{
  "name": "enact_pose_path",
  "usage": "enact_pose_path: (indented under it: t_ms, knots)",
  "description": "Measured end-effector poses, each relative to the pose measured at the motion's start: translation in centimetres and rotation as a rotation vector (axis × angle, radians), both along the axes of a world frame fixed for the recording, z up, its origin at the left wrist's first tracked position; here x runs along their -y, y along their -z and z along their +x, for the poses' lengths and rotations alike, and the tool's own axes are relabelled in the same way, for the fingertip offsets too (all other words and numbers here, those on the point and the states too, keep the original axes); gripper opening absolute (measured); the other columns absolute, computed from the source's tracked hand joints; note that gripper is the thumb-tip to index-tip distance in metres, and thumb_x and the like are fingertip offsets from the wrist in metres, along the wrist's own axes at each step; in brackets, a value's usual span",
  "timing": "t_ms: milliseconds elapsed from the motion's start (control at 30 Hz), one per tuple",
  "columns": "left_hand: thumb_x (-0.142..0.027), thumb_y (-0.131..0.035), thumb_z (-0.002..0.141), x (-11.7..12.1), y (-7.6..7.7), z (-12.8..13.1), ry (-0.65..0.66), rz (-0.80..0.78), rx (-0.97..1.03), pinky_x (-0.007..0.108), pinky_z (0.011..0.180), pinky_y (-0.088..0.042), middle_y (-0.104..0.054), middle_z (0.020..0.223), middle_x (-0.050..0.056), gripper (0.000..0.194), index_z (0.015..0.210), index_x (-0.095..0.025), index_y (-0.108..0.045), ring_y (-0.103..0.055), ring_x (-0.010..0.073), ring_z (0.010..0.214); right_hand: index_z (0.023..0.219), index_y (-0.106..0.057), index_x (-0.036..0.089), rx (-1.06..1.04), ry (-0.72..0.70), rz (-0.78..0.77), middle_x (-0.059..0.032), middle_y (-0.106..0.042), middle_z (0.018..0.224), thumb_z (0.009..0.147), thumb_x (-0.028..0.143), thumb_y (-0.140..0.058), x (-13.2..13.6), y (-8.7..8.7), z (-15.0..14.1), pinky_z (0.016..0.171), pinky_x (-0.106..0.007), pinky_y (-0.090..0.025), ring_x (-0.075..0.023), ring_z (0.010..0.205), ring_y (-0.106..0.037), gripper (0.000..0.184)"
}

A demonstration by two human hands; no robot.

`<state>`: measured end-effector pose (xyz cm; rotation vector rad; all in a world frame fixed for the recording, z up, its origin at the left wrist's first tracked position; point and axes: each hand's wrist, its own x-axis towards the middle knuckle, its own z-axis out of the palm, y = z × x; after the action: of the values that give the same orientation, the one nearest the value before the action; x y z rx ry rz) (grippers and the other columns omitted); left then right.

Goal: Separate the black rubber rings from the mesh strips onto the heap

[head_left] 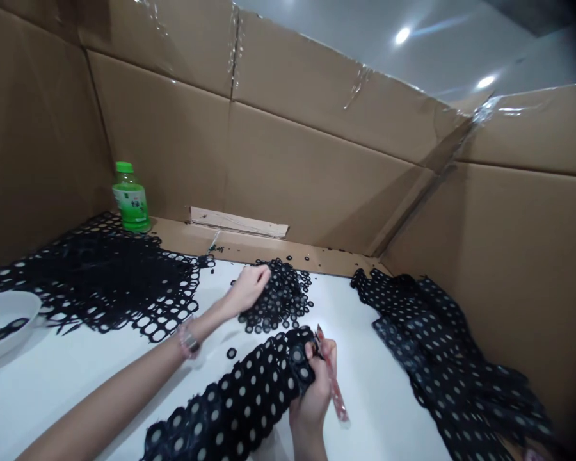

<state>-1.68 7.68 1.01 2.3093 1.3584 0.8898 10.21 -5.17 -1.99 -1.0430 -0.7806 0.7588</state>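
Note:
My left hand (248, 291) is closed above the near-left part of a pile of small black rings (283, 298). Whatever its fingers may hold is hidden. My right hand (319, 378) grips the far end of a black sheet with rows of round holes (240, 390), which runs down to the bottom edge. The same hand also holds a slim red pen-like tool (336, 397), its dark pointed tip upward beside the sheet. One loose black ring (231, 353) lies on the white table between the sheet and my left forearm.
Black netlike scraps (120, 275) are heaped at left, beside a white bowl (9, 326) with dark pieces inside. A green drink bottle (132, 198) stands behind them. More black holed sheets (436, 346) lie at right. Cardboard walls (317, 160) surround the white table (379, 384).

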Motion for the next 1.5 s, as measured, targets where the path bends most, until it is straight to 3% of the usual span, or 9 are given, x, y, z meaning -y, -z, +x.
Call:
enact_pose_path:
  t_ms: [133, 267, 467, 633, 833, 1000, 1200, 1333, 1500]
  knots:
    - [-0.03, -0.036, 0.089, -3.7, 0.8, 0.3, -0.047, -0.029, -0.109, 0.028, 0.061, -0.037, -0.056, 0.066, 0.006, 0.027, 0.069, -0.016, -0.048, -0.055, 0.0184, 0.064, 0.073, -0.027, 0.023, -0.193, 0.022, -0.008, 0.003, -0.033, 0.068, 0.07, 0.023, -0.04, 0.0, -0.3, 0.1, 0.055, -0.023, -0.036, -0.0128, 0.059, -0.04, 0.013]
    - [-0.039, -0.043, 0.086, -2.4, 0.2, 1.2, -0.075, -0.02, -0.152, 0.028, 0.061, -0.038, -0.059, 0.075, 0.009, 0.026, 0.078, -0.015, -0.049, -0.056, 0.021, 0.07, 0.071, -0.03, 0.023, -0.072, 0.065, -0.011, 0.0039, -0.027, 0.063, 0.08, 0.03, -0.04, 0.0, -0.3, 0.3, 0.051, -0.023, -0.033, -0.0123, 0.054, -0.034, 0.015]
    - [-0.04, -0.042, 0.086, 4.8, -2.3, 1.1, 0.575, 0.041, -0.025, 0.021, 0.052, -0.029, -0.046, 0.06, -0.003, 0.032, 0.064, -0.018, -0.04, -0.04, 0.01, 0.054, 0.079, -0.04, 0.023, 0.114, 0.057, 0.022, 0.0029, -0.037, 0.07, 0.078, 0.035, -0.051, 0.1, 0.0, 0.6, 0.062, -0.025, -0.038, -0.0138, 0.066, -0.043, 0.017]
    - [-0.038, -0.036, 0.09, 6.4, -3.5, 1.0, 0.698, -0.093, -0.024, 0.021, 0.052, -0.031, -0.043, 0.058, -0.004, 0.033, 0.063, -0.018, -0.036, -0.04, 0.0099, 0.053, 0.078, -0.04, 0.022, 0.091, -0.056, 0.047, 0.0025, -0.04, 0.072, 0.077, 0.035, -0.05, 0.3, -0.5, 0.6, 0.066, -0.027, -0.039, -0.0148, 0.07, -0.046, 0.016]
    - [-0.015, -0.041, 0.08, 5.9, -2.6, 1.4, 0.587, 0.064, -0.14, 0.022, 0.05, -0.029, -0.048, 0.058, -0.003, 0.018, 0.063, -0.018, -0.041, -0.042, 0.01, 0.051, 0.074, -0.038, 0.022, 0.086, -0.017, 0.02, 0.0038, -0.038, 0.069, 0.073, 0.03, -0.054, 0.7, -0.1, 1.0, 0.061, -0.024, -0.036, -0.013, 0.064, -0.043, 0.018]
    - [-0.014, -0.025, 0.085, 0.8, -0.4, 0.2, 0.177, 0.033, -0.085, 0.021, 0.053, -0.033, -0.048, 0.058, -0.001, 0.028, 0.062, -0.017, -0.042, -0.045, 0.0105, 0.054, 0.071, -0.034, 0.023, 0.068, 0.002, 0.057, 0.0046, -0.037, 0.065, 0.075, 0.031, -0.048, 0.8, 0.6, 1.1, 0.059, -0.024, -0.034, -0.0125, 0.058, -0.039, 0.017]
    - [-0.025, -0.04, 0.086, -3.5, 1.1, 0.7, 0.096, 0.018, -0.188, 0.027, 0.058, -0.037, -0.055, 0.067, 0.005, 0.019, 0.07, -0.016, -0.047, -0.054, 0.0182, 0.062, 0.07, -0.036, 0.022, 0.073, -0.036, -0.018, 0.0052, -0.035, 0.065, 0.076, 0.034, -0.052, 0.6, 0.0, 0.9, 0.059, -0.024, -0.034, -0.0113, 0.059, -0.037, 0.021]
    - [-0.033, -0.035, 0.089, 0.1, -0.1, 1.3, 0.167, 0.063, -0.156, 0.025, 0.06, -0.036, -0.054, 0.071, 0.004, 0.026, 0.069, -0.017, -0.044, -0.052, 0.0156, 0.064, 0.072, -0.038, 0.021, 0.122, -0.017, -0.094, 0.0049, -0.032, 0.067, 0.074, 0.035, -0.057, 0.2, -0.6, 1.5, 0.058, -0.022, -0.034, -0.0108, 0.061, -0.035, 0.024]
    - [-0.034, -0.042, 0.086, 6.0, -2.0, 1.3, 0.606, 0.083, 0.033, 0.022, 0.053, -0.03, -0.045, 0.061, -0.003, 0.027, 0.064, -0.018, -0.038, -0.039, 0.0099, 0.055, 0.077, -0.04, 0.021, 0.092, -0.102, 0.017, 0.0031, -0.038, 0.071, 0.077, 0.034, -0.052, 0.2, -0.9, 1.5, 0.063, -0.025, -0.039, -0.0127, 0.066, -0.041, 0.018]
